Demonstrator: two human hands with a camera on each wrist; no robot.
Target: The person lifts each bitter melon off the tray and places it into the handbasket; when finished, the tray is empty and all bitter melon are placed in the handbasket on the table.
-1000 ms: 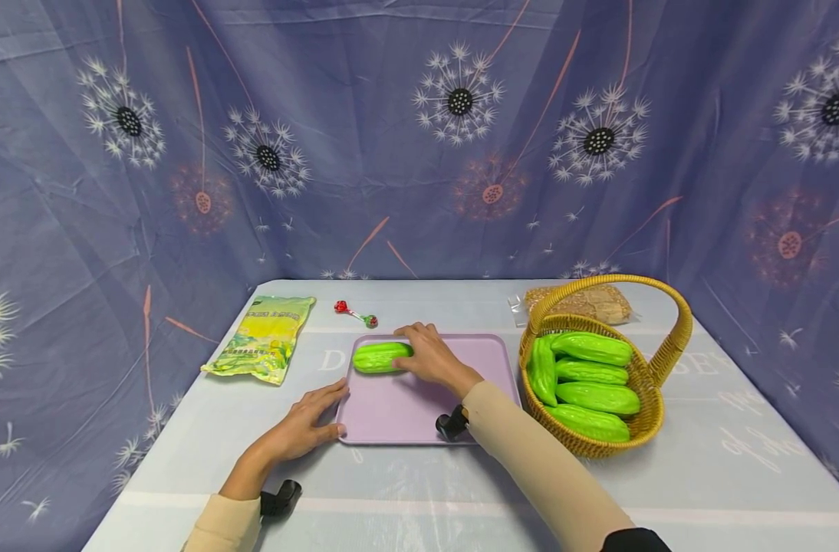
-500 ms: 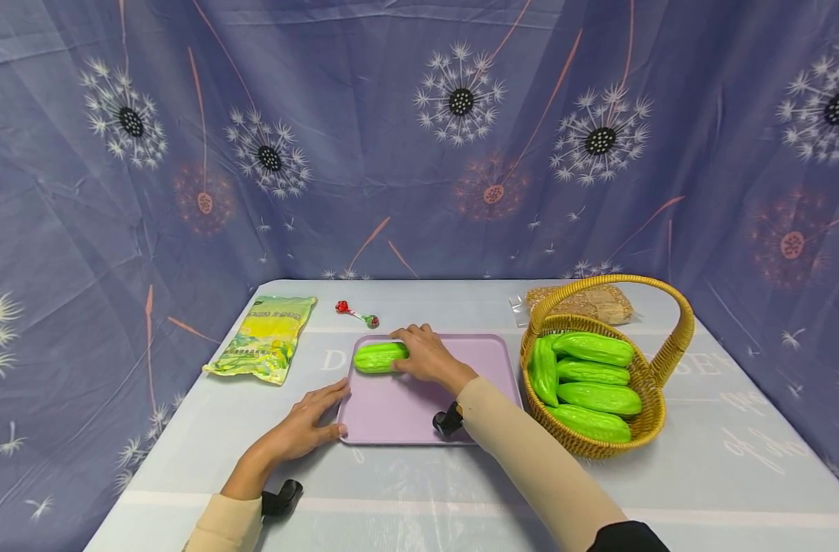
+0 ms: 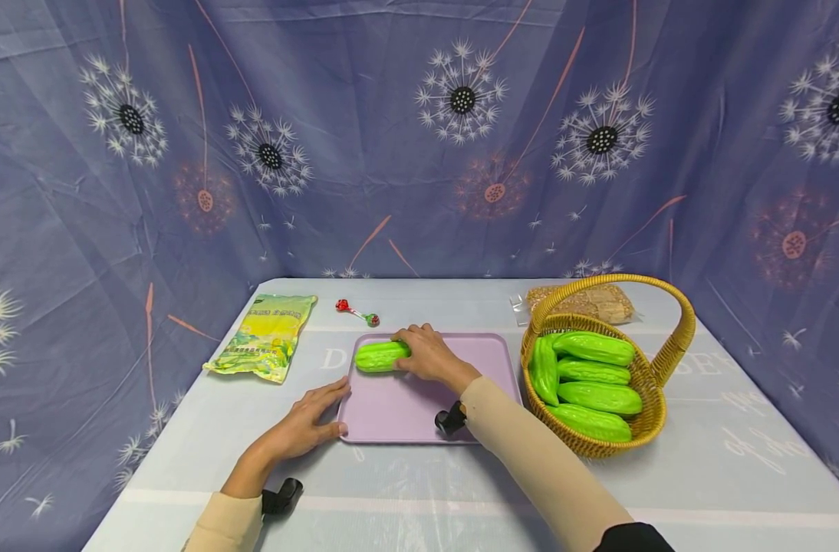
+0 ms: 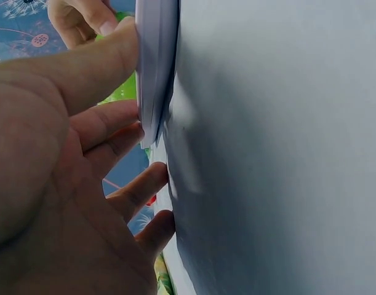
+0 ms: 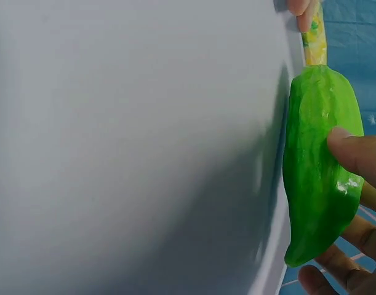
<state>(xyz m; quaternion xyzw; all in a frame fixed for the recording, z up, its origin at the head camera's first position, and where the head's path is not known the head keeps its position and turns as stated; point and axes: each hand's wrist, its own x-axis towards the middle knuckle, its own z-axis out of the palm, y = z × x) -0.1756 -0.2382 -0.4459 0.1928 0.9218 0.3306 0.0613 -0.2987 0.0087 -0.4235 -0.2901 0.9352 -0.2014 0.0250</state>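
Observation:
A bright green ridged bitter gourd (image 3: 376, 357) lies at the back left of the lilac tray (image 3: 412, 414). My right hand (image 3: 428, 356) holds its right end; in the right wrist view the thumb presses one side of the bitter gourd (image 5: 320, 153) and the fingers pass behind it. At the tray's left edge rests my left hand (image 3: 305, 420). Its fingers are fairly straight, and in the left wrist view the thumb and some fingertips touch the tray's rim (image 4: 152, 67). The gourd's right end is hidden under the right hand in the head view.
Right of the tray stands a wicker basket (image 3: 650, 433) with a tall handle, holding several green gourds (image 3: 599, 399). Behind it lies a clear bag of grain-like bits (image 3: 602, 304). A yellow-green packet (image 3: 264, 337) lies back left, near a small red-and-green double-ended item (image 3: 357, 313).

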